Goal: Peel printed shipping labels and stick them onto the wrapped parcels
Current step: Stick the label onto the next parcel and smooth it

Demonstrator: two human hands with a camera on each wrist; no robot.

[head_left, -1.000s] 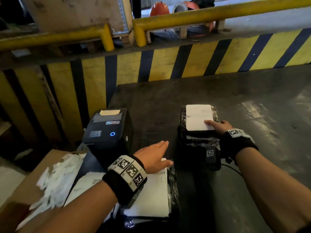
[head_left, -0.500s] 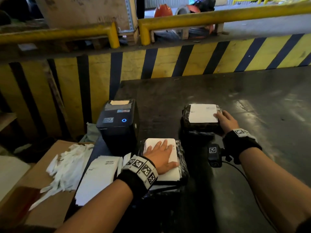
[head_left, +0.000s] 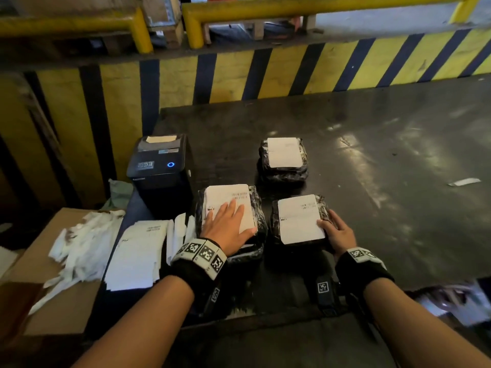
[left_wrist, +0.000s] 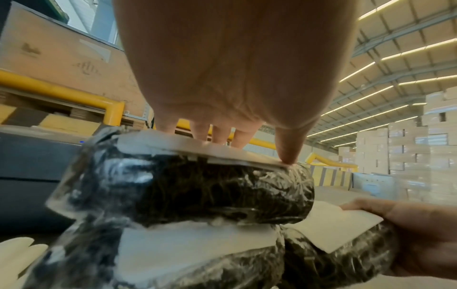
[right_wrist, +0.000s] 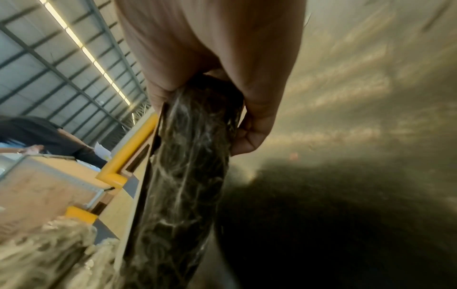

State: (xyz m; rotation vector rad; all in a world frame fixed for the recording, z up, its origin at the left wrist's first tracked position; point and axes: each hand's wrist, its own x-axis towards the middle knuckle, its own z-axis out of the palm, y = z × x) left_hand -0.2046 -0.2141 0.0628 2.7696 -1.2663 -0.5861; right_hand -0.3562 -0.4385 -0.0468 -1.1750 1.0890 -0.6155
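Three black wrapped parcels lie on the dark table (head_left: 372, 144), each with a white label on top. My left hand (head_left: 228, 227) lies flat, fingers straight, on the label (head_left: 225, 193) of the near left parcel (head_left: 259, 211). In the left wrist view that parcel (left_wrist: 197, 187) sits on another wrapped parcel (left_wrist: 173, 260). My right hand (head_left: 336, 233) grips the near right corner of the near right parcel (head_left: 322, 205), thumb on its label (head_left: 297, 219). In the right wrist view thumb and fingers clamp the parcel's edge (right_wrist: 188, 166). The far parcel (head_left: 284, 176) lies alone.
A black label printer (head_left: 159, 166) stands left of the parcels, with paper in its slot. A stack of printed labels (head_left: 138, 253) lies beside my left wrist. A cardboard box (head_left: 61, 314) holds peeled backing strips (head_left: 79, 243). A striped yellow barrier (head_left: 265, 73) runs behind.
My right hand has left the far parcel, come back toward me and taken hold of a labelled parcel beside the left one. My left hand stays flat on its parcel.
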